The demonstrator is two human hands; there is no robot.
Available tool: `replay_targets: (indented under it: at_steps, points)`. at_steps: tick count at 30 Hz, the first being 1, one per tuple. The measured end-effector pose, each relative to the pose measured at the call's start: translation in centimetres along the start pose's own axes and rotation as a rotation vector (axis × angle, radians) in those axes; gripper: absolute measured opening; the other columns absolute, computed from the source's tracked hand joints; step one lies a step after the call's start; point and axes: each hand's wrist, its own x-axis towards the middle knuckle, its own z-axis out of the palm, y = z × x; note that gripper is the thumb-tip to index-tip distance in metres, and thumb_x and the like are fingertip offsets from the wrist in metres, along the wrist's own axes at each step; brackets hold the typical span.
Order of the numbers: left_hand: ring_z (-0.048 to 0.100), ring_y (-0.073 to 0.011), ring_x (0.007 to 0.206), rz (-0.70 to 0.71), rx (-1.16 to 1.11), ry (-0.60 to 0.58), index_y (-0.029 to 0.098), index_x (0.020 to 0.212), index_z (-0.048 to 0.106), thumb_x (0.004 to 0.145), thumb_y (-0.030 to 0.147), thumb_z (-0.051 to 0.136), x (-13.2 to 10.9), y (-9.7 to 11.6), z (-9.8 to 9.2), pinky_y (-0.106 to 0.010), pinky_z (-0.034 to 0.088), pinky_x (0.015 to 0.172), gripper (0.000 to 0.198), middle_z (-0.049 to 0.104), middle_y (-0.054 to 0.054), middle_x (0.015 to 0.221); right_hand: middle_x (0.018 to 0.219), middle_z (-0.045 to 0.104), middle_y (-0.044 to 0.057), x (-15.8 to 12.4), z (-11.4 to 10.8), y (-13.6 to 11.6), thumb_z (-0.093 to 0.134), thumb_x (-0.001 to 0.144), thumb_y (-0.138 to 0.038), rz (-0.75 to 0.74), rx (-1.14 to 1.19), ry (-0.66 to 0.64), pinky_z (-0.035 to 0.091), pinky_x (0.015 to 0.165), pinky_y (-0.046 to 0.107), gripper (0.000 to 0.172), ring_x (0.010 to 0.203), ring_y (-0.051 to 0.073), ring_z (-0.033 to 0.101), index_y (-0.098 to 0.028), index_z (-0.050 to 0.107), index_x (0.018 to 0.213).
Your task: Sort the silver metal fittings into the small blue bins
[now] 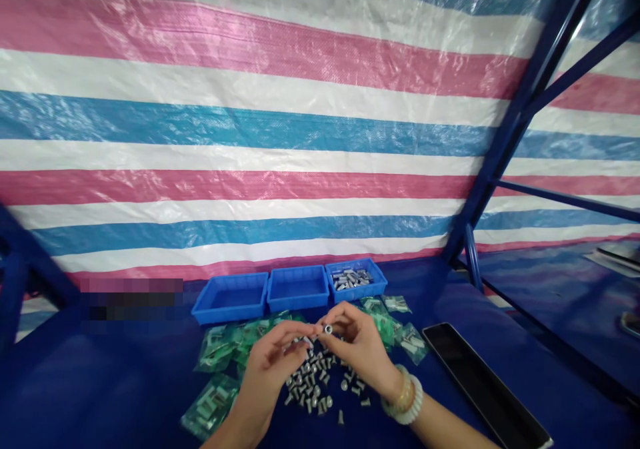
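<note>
Between the thumb and fingers of my right hand [357,339] is a small metal piece [327,329], its round, hollow-looking end facing me. My left hand [273,362] is closed in a pinch beside it, fingertips meeting those of the right hand. Something small and pale shows at the left fingertips, too small to name. Below both hands lies a loose pile of metal screws [309,386] with rounded heads. A bracelet of pale beads [413,399] circles my right wrist.
Behind the hands stand three blue trays, the right tray [357,294] containing metal pieces. Plastic packets [213,402] surround the screws. A long dark tray [487,386] lies right on the blue surface. Blue metal frame bars [500,149] and a striped sheet [240,182] rise behind.
</note>
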Motion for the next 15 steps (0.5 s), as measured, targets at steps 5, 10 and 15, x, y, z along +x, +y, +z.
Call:
replay_targets:
  at_steps: [5, 10, 15]
  points:
    - [0.071, -0.0266, 0.097, 0.076, 0.274, 0.039, 0.021, 0.086, 0.076, 0.077, 0.021, 0.064, 1.3, 0.3, -1.1, -0.035, 0.053, 0.087, 0.015, 0.079, -0.008, 0.098, 0.092, 0.076, 0.009, 3.0, -4.1, 0.8, 0.059, 0.091, -0.031, -0.146, -0.427, 0.248, 0.059, 0.079, 0.038, 0.014, 0.084, 0.024, 0.074, -0.019, 0.063, 0.099]
    - [0.070, -0.0262, 0.096, 0.143, 0.566, -0.008, 0.022, 0.091, 0.075, 0.078, 0.016, 0.056, 2.9, -0.7, -2.9, -0.037, 0.054, 0.085, 0.024, 0.077, -0.007, 0.100, 0.109, 0.071, 0.017, 4.6, -7.9, 1.9, 0.064, 0.086, -0.028, -0.182, -0.666, 0.289, 0.046, 0.096, 0.058, 0.029, 0.104, 0.035, 0.063, -0.016, 0.067, 0.112]
    - [0.057, -0.0298, 0.115, 0.462, 1.160, -0.299, 0.024, 0.086, 0.071, 0.080, 0.003, 0.052, 2.8, -1.5, -3.7, -0.047, 0.047, 0.092, 0.029, 0.068, -0.007, 0.121, 0.108, 0.070, 0.013, 3.5, -7.6, 1.8, 0.058, 0.090, -0.024, -0.251, -0.757, 0.196, 0.046, 0.097, 0.053, 0.020, 0.106, 0.031, 0.060, -0.020, 0.069, 0.106]
